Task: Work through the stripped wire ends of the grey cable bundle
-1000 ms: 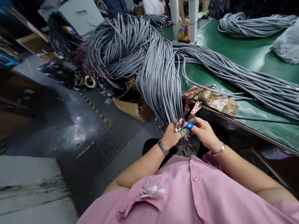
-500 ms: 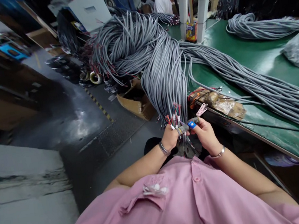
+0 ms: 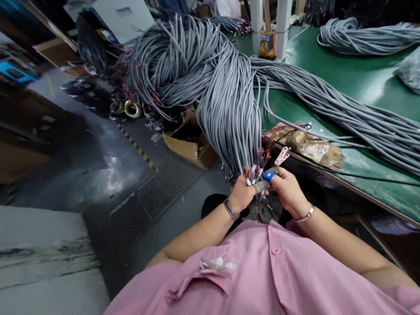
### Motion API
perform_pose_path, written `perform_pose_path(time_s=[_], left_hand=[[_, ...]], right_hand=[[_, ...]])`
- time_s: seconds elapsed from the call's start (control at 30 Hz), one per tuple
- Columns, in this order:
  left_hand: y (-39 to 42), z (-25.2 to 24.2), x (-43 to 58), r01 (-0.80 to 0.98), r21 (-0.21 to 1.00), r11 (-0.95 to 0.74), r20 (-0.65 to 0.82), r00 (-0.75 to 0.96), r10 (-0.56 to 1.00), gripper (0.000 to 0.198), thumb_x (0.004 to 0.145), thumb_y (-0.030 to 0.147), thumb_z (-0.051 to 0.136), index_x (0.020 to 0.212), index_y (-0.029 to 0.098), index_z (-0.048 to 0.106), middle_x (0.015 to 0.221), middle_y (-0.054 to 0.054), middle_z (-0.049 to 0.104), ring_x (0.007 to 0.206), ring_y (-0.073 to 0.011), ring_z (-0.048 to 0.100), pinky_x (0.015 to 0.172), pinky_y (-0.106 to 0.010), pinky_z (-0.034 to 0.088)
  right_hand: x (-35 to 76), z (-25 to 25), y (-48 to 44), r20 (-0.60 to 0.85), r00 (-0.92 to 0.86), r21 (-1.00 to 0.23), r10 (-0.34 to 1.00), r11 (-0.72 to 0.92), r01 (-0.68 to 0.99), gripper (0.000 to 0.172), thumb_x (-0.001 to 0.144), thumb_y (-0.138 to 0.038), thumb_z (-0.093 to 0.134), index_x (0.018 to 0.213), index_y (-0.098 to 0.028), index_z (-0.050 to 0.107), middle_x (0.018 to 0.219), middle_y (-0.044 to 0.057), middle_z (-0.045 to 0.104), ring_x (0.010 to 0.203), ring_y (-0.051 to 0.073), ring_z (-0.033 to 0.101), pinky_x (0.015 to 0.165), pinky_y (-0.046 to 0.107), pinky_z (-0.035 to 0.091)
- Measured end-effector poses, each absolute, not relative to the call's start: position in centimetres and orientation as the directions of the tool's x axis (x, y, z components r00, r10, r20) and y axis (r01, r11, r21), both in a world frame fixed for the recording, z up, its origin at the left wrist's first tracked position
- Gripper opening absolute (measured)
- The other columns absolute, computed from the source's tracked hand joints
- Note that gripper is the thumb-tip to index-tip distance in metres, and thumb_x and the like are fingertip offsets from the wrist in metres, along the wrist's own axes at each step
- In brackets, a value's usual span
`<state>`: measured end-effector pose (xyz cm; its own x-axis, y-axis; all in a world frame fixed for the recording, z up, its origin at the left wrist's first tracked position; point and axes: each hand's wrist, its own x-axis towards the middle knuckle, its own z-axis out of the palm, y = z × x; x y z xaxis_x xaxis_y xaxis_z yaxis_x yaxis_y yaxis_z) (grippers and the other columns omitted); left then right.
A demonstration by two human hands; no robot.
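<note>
Worker in pink shirt [image 3: 231,301]: L hand [image 3: 241,194] grasps colored wire ends [image 3: 252,173] of grey cables [image 3: 232,117], hanging in a thick bundle beside the table [image 3: 376,80]. R hand [image 3: 291,192], w/ blue wrap [image 3: 268,175] on thumb, is pinched close alongside; can't tell exactly what it grips. Pink clip [image 3: 282,155] shows just past R hand. Bkgd: co-worker [image 3: 226,0] in white, nr. post [image 3: 258,11].

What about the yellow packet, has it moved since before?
No. The yellow packet is in the same spot by the white posts.
</note>
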<state>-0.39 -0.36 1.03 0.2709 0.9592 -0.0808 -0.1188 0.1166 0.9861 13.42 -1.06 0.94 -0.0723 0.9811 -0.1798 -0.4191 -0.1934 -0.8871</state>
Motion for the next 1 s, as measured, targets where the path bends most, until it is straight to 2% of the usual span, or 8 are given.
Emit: perform_pose_path(time_s=[0.2, 0.3, 0.53, 0.63, 0.7, 0.77, 0.87, 1.0], left_hand=[[-0.2, 0.7, -0.2, -0.204, 0.969, 0.138, -0.104, 0.171, 0.980, 0.028, 0.067, 0.037, 0.077, 0.062, 0.012, 0.067, 0.052, -0.004, 0.063, 0.046, -0.0125, 0.057, 0.051, -0.025, 0.045], [0.0, 0.8, -0.3, -0.238, 0.951, 0.195, -0.168, 0.130, 0.977, 0.029, 0.065, 0.039, 0.078, 0.062, 0.012, 0.067, 0.049, -0.004, 0.062, 0.044, -0.0132, 0.057, 0.047, -0.025, 0.044], [0.6, 2.0, -0.4, -0.332, 0.918, 0.218, -0.178, 0.146, 0.973, 0.027, 0.064, 0.036, 0.078, 0.063, 0.011, 0.068, 0.050, -0.005, 0.063, 0.043, -0.0136, 0.056, 0.044, -0.025, 0.043], [0.7, 2.4, 0.2, -0.345, 0.911, 0.226, -0.178, 0.166, 0.970, 0.027, 0.064, 0.036, 0.078, 0.063, 0.010, 0.069, 0.049, -0.005, 0.062, 0.043, -0.0135, 0.057, 0.043, -0.024, 0.041], [0.7, 2.6, 0.9, -0.347, 0.913, 0.215, -0.171, 0.154, 0.973, 0.027, 0.064, 0.036, 0.078, 0.064, 0.011, 0.069, 0.049, -0.005, 0.062, 0.042, -0.0135, 0.057, 0.043, -0.024, 0.040], [0.5, 2.7, 1.5, -0.346, 0.918, 0.192, -0.159, 0.122, 0.980, 0.027, 0.065, 0.036, 0.077, 0.063, 0.011, 0.069, 0.049, -0.005, 0.062, 0.043, -0.0134, 0.057, 0.043, -0.024, 0.040], [0.2, 2.6, 2.3, -0.333, 0.929, 0.160, -0.148, 0.061, 0.987, 0.027, 0.065, 0.037, 0.077, 0.061, 0.012, 0.068, 0.049, -0.004, 0.062, 0.045, -0.0136, 0.058, 0.047, -0.025, 0.044], [0.1, 2.1, 2.8, -0.275, 0.950, 0.148, -0.147, 0.024, 0.989, 0.029, 0.065, 0.038, 0.077, 0.059, 0.012, 0.067, 0.050, -0.004, 0.063, 0.042, -0.0119, 0.054, 0.043, -0.024, 0.040]], right_hand=[[13.4, 0.6, -0.9, -0.185, 0.028, -0.896, 0.982, -0.157, -0.416, 0.020, 0.073, -0.031, 0.071, 0.067, -0.020, 0.055, 0.051, -0.007, 0.048, 0.044, 0.008, 0.043, 0.046, 0.024, 0.033], [13.8, 0.4, -1.0, -0.186, -0.012, -0.863, 0.982, -0.169, -0.476, 0.024, 0.072, -0.032, 0.073, 0.066, -0.021, 0.053, 0.053, -0.007, 0.046, 0.047, 0.008, 0.039, 0.050, 0.023, 0.037], [16.7, -0.5, 0.3, -0.248, -0.126, -0.744, 0.961, -0.272, -0.611, 0.043, 0.077, -0.065, 0.058, 0.087, -0.023, 0.061, 0.072, -0.002, 0.058, 0.049, 0.009, 0.041, 0.050, 0.025, 0.044], [17.3, 0.0, 1.2, -0.233, -0.211, -0.750, 0.949, -0.314, -0.583, 0.043, 0.075, -0.064, 0.063, 0.090, -0.023, 0.063, 0.080, 0.000, 0.061, 0.054, 0.010, 0.046, 0.050, 0.024, 0.044], [17.2, 0.4, 1.6, -0.181, -0.167, -0.799, 0.969, -0.243, -0.550, 0.036, 0.076, -0.056, 0.067, 0.086, -0.022, 0.064, 0.079, -0.001, 0.060, 0.054, 0.009, 0.045, 0.050, 0.023, 0.042], [16.7, 0.4, 1.7, -0.111, -0.037, -0.860, 0.993, -0.115, -0.497, 0.033, 0.078, -0.052, 0.068, 0.081, -0.020, 0.064, 0.071, -0.001, 0.056, 0.052, 0.008, 0.042, 0.049, 0.022, 0.040], [16.1, 0.0, 1.8, -0.043, 0.142, -0.901, 0.989, 0.023, -0.433, 0.038, 0.081, -0.057, 0.063, 0.077, -0.020, 0.065, 0.063, -0.002, 0.054, 0.051, 0.008, 0.041, 0.049, 0.022, 0.039], [15.8, -0.4, 2.3, -0.134, 0.043, -0.803, 0.990, -0.083, -0.590, 0.042, 0.079, -0.063, 0.061, 0.078, -0.021, 0.063, 0.073, 0.000, 0.061, 0.057, 0.010, 0.048, 0.055, 0.024, 0.046]])
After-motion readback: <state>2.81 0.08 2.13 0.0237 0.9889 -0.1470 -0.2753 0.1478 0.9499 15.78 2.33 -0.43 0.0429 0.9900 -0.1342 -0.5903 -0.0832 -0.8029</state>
